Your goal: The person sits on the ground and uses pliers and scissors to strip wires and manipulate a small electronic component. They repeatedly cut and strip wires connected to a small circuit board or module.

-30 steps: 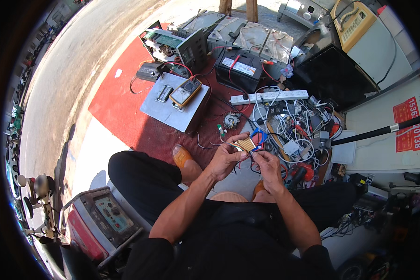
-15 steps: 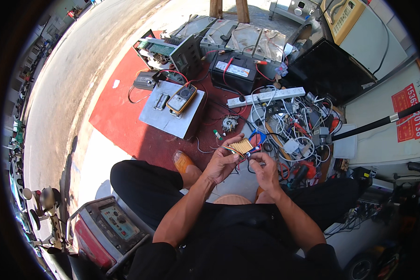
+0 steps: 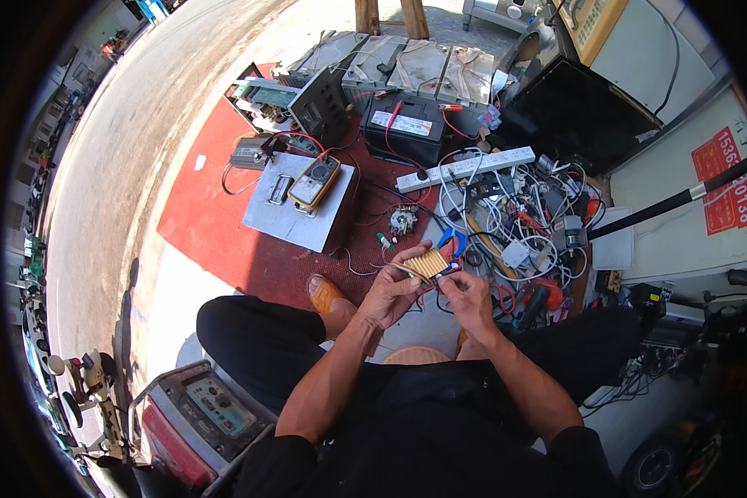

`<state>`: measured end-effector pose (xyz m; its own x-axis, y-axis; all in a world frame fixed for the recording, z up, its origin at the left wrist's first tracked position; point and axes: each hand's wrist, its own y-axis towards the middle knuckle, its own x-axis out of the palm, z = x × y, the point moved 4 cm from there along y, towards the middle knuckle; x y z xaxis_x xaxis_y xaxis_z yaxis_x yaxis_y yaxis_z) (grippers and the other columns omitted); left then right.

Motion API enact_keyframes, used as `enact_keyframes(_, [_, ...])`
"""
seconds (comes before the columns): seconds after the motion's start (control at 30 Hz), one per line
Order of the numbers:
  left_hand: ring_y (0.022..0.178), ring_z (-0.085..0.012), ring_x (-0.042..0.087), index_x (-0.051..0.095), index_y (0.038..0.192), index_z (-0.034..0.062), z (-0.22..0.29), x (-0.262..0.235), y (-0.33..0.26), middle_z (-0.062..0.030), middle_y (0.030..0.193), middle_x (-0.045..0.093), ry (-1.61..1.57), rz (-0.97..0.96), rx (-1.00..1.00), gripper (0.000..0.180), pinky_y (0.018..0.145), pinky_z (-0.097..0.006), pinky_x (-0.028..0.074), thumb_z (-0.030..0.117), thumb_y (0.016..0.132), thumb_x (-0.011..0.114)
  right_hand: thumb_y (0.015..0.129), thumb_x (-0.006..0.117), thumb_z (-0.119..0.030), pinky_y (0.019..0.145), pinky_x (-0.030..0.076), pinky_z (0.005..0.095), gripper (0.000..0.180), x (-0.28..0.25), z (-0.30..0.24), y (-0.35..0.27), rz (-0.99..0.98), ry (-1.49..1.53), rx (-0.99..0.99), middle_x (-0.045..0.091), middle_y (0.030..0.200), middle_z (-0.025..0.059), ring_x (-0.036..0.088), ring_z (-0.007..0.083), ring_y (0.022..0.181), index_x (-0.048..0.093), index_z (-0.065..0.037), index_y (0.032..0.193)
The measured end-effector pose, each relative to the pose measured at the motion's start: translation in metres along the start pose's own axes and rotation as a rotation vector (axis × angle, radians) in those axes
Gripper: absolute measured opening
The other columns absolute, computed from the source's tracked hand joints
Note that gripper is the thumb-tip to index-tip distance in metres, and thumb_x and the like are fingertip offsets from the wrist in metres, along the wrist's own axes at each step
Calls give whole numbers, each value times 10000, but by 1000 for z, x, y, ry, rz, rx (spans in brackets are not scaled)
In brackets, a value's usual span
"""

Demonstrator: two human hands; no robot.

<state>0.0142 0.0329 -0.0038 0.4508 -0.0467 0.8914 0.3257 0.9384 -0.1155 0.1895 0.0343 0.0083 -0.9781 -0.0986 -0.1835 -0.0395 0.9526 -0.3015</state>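
A small gold-coloured finned heat sink (image 3: 426, 264) with several coloured wires along its lower left side lies in my left hand (image 3: 388, 297). My left thumb and fingers are closed round its left side and far edge. At its lower right edge my right hand (image 3: 470, 300) has its thumb and fingertips pinched together; what they grip there is too small and covered to make out. Red and dark wires hang just below, between the hands. Right behind the heat sink is a blue-handled tool (image 3: 451, 239), partly hidden.
On a red mat (image 3: 199, 207), a yellow multimeter (image 3: 315, 182) rests on a silver metal box (image 3: 278, 216). Beyond are a black battery (image 3: 402, 129) and an opened device with circuit boards (image 3: 286, 95). A white power strip (image 3: 465, 168) borders tangled cables (image 3: 515, 224) at right. A red-and-grey machine (image 3: 195, 423) stands lower left.
My right hand has moved slightly left and in to the heat sink, its fingertips now pinched at the edge. The heat sink tilts a little differently. The whole view has shifted slightly.
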Motion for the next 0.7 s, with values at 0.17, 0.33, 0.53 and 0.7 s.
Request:
enact_keyframes(0.17, [1501,-279,489,615,1477,115,0,-2,0,-52,1702,413,-61,-6,-13,647,1162,-435,484,71,882,865,997,735,-176,566,436,265,207,1,-10,-9,59,-39,-143,671,732,-17,552,41,640,753,29,976])
enact_keyframes(0.33, [1510,-297,481,576,1509,92,-1,-1,-1,-64,1671,452,-121,-20,-24,680,1215,-467,447,61,889,854,1002,727,-178,580,452,265,213,0,-8,-14,64,-5,-114,680,749,-4,576,55,651,744,34,983])
enact_keyframes(0.53, [1518,-309,474,541,1549,93,-1,1,-1,-93,1673,453,-157,-38,-32,723,1239,-472,426,49,894,843,1014,708,-172,601,466,265,206,-5,-5,-13,-1,61,-24,699,782,6,589,61,669,729,32,987])
enact_keyframes(0.7, [1544,-292,431,481,1607,109,-1,0,-1,-58,1691,440,-131,-24,-40,823,1249,-519,381,95,879,864,1019,690,-172,626,455,257,199,-5,-12,-18,59,-54,-220,674,793,-20,566,49,697,716,17,962])
